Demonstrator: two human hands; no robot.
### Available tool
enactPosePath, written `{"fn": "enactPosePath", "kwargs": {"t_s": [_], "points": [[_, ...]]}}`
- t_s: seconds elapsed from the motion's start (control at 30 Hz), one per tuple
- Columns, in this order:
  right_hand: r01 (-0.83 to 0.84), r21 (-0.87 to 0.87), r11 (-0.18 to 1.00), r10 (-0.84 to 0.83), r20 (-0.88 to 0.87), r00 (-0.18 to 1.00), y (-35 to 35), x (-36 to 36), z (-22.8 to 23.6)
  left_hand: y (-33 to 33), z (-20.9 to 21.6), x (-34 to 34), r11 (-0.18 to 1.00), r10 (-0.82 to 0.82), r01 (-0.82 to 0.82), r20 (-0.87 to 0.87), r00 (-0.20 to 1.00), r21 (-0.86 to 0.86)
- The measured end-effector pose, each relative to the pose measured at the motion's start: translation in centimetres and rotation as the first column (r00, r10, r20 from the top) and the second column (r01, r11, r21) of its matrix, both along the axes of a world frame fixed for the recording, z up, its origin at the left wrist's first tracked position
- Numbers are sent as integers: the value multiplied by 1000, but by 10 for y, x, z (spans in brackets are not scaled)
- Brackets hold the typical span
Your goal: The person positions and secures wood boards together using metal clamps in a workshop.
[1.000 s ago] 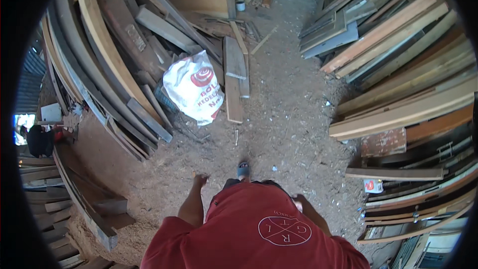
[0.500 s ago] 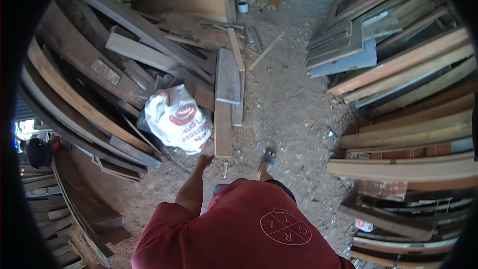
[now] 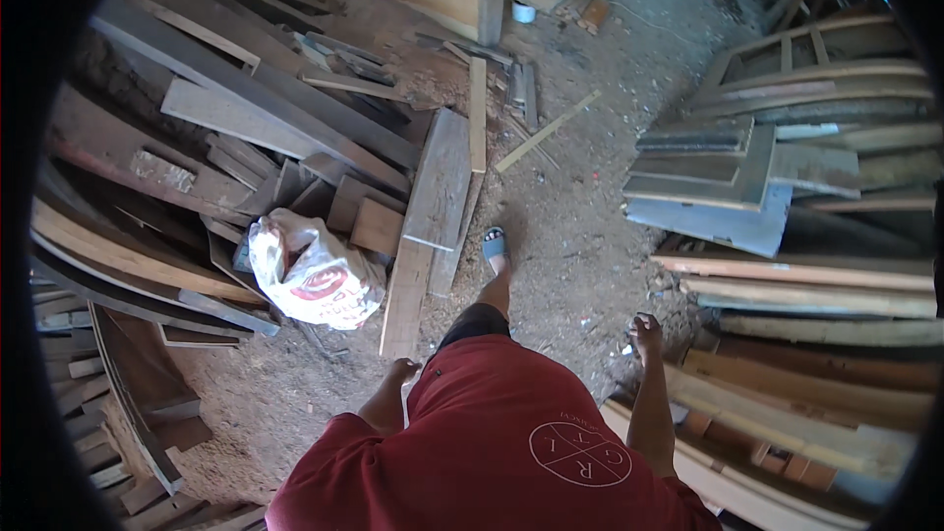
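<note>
My left hand (image 3: 402, 370) hangs low beside my body, just below the near end of a long brown plank (image 3: 403, 300) on the floor. Its fingers are loosely bent, and I see nothing held in them. My right hand (image 3: 645, 332) is out to the right, over the dirt floor near stacked timber (image 3: 796, 300). Its fingers are apart and slightly curled, with nothing visible between them. A grey weathered board (image 3: 438, 182) lies over the brown plank. Left of them sits a white sack (image 3: 320, 275) with red print. My foot in a grey-blue sandal (image 3: 495, 243) is ahead.
Long beams (image 3: 246, 88) lean in a pile on the left. Flat panels (image 3: 703, 177) jut from the right-hand stack. A thin strip of wood (image 3: 548, 131) lies across the dirt walkway. Farther off stand a white pot (image 3: 523, 13) and a large wooden frame (image 3: 433, 0).
The sack and planks have shifted left and nearer in view. My right hand and arm have come into sight. A sandalled foot is now farther forward.
</note>
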State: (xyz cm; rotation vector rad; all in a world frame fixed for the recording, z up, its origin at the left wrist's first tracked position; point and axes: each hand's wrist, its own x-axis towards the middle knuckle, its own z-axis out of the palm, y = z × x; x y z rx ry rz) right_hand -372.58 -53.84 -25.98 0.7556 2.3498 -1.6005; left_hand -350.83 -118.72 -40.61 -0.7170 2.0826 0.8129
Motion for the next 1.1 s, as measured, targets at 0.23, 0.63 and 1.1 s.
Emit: {"fn": "enactPosePath", "kwargs": {"t_s": [0.23, 0.63, 1.1], "points": [[-344, 5, 939, 305, 450, 839, 42, -101, -110, 21, -51, -239, 969, -243, 246, 95, 965, -16], [-666, 97, 740, 550, 483, 681, -41, -424, -100, -14, 115, -645, 860, 500, -437, -611, 614, 264], [-548, -279, 789, 615, 363, 700, -281, -892, -269, 220, 147, -417, 621, 784, -764, 170, 598, -177]]}}
